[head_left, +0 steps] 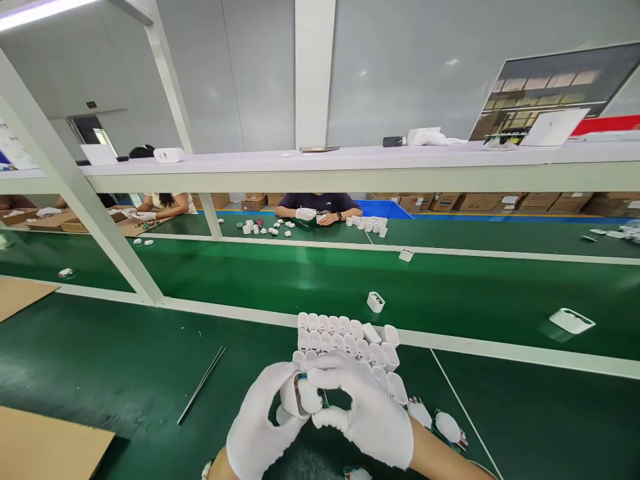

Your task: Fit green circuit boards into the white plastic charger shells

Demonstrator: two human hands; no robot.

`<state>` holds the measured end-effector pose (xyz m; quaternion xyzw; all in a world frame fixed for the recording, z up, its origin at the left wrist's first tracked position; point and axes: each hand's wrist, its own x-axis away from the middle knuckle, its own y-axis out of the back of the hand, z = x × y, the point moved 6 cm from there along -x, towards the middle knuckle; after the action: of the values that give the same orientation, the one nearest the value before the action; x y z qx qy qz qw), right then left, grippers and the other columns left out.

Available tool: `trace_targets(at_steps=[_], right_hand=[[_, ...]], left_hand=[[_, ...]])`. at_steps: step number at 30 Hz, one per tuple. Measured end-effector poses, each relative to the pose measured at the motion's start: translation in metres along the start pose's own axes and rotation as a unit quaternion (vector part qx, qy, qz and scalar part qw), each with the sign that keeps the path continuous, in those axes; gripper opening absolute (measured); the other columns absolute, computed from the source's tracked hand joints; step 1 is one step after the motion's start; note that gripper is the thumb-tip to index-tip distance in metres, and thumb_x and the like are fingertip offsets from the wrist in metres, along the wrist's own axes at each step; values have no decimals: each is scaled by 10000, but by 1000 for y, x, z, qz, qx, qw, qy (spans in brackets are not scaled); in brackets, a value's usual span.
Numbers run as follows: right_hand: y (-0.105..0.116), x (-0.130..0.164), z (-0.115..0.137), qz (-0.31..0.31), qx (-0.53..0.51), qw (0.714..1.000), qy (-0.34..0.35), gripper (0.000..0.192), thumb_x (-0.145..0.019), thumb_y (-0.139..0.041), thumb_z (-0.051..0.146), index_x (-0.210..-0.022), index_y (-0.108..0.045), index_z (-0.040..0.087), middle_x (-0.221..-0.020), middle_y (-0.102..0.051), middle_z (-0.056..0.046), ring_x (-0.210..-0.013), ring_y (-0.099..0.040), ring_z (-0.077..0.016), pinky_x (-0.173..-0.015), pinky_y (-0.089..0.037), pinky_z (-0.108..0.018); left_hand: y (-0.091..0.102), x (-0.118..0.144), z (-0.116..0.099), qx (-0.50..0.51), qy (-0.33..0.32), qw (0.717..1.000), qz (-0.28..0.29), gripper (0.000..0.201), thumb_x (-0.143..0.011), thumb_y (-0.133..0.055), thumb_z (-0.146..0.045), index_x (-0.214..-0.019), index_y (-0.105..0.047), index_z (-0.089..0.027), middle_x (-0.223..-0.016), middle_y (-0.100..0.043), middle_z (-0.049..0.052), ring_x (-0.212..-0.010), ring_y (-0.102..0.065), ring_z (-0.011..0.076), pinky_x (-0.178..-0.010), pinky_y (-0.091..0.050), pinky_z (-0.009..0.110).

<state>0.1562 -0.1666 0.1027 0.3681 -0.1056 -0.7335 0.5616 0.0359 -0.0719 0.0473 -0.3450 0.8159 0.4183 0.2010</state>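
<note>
Both my hands wear white gloves and meet at the bottom centre. My left hand (267,423) is closed around a small white plastic housing (289,398). My right hand (367,410) pinches a small circuit board with a rounded white part (311,398) at the housing's opening. Gloved fingers hide some of both pieces, so I cannot tell how deep the board sits. Just beyond my hands stand several rows of white housings (333,342). Beside my right wrist lie wired circuit boards with white parts (449,427); another such board (357,473) shows at the bottom edge.
Long tweezers (201,385) lie left on the green bench. Cardboard sheets (47,443) cover its left side. Past a pale rail, a green belt carries a white housing (375,302) and a white shell (572,321). A shelf (350,163) spans above; co-workers (320,203) sit opposite.
</note>
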Motion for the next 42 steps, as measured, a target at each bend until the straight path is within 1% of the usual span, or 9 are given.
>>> trace_targets(at_steps=[3, 10, 16, 21, 26, 31, 35, 38, 42], right_hand=[[0, 3, -3, -15, 48, 999, -19, 121, -772, -761, 262, -836, -662, 235, -1058, -632, -37, -1004, -606, -198, -886, -504, -341], [0, 0, 13, 1, 118, 993, 8, 202, -694, -810, 138, -736, -625, 207, -834, -621, 27, -801, -597, -142, -787, -465, -267], [-1, -5, 20, 17, 134, 990, 48, 233, -776, -724, 111, -689, -523, 191, -735, -578, 46, -678, -534, -110, -639, -412, -228], [-1, -3, 22, -3, 129, 991, 42, 229, -772, -712, 101, -706, -520, 207, -744, -570, 48, -695, -533, -120, -663, -415, -234], [-8, -2, 17, 33, 146, 988, 27, 178, -839, -626, 136, -702, -539, 209, -752, -578, 42, -696, -526, -120, -675, -419, -245], [-17, -5, 10, 86, 208, 974, 7, 105, -837, -655, 267, -792, -586, 202, -866, -599, -2, -760, -525, -160, -702, -433, -290], [-27, -4, 7, 128, 221, 967, -7, 323, -763, -737, 388, -974, -601, 185, -1072, -589, -88, -901, -550, -236, -753, -469, -352], [-28, 0, 6, 106, 171, 980, -5, 287, -826, -684, 338, -1061, -601, 197, -1116, -607, -95, -965, -568, -242, -822, -481, -363], [-16, 6, -1, 5, 98, 995, -2, 186, -958, -491, 271, -1082, -628, 247, -992, -680, -38, -899, -611, -195, -812, -490, -332]], left_hand=[[2, 0, -3, -24, -16, 1000, -4, 461, -833, -650, -272, -1260, -479, -251, -1137, -683, 99, -1023, -684, 241, -863, -599, 350], [4, 2, -1, -55, -39, 997, -20, 460, -821, -661, -296, -1245, -494, -234, -1108, -705, 96, -985, -703, 241, -831, -613, 329], [4, 4, -1, -52, -26, 998, -30, 407, -841, -628, -278, -1224, -503, -222, -1100, -702, 100, -989, -700, 236, -853, -606, 338], [5, 1, -6, -48, -54, 997, -34, 411, -845, -614, -248, -1237, -493, -218, -1086, -700, 107, -982, -700, 228, -837, -608, 317], [6, 1, -10, -32, -70, 996, -43, 424, -831, -610, -218, -1241, -503, -219, -1071, -704, 107, -971, -701, 233, -827, -608, 315], [1, 7, 0, -18, -18, 999, -28, 456, -810, -642, -251, -1242, -498, -235, -1111, -697, 105, -1002, -695, 241, -842, -606, 323], [-1, 13, 14, -29, 49, 998, -22, 521, -780, -687, -308, -1252, -478, -241, -1154, -689, 117, -1046, -681, 273, -878, -593, 374], [-5, 14, 14, 28, 60, 998, 6, 614, -795, -644, -292, -1347, -382, -231, -1238, -648, 142, -1109, -650, 282, -918, -568, 394], [-13, 11, 5, 155, 54, 985, 52, 628, -837, -526, -187, -1412, -279, -223, -1186, -669, 131, -1020, -689, 231, -889, -576, 336]])
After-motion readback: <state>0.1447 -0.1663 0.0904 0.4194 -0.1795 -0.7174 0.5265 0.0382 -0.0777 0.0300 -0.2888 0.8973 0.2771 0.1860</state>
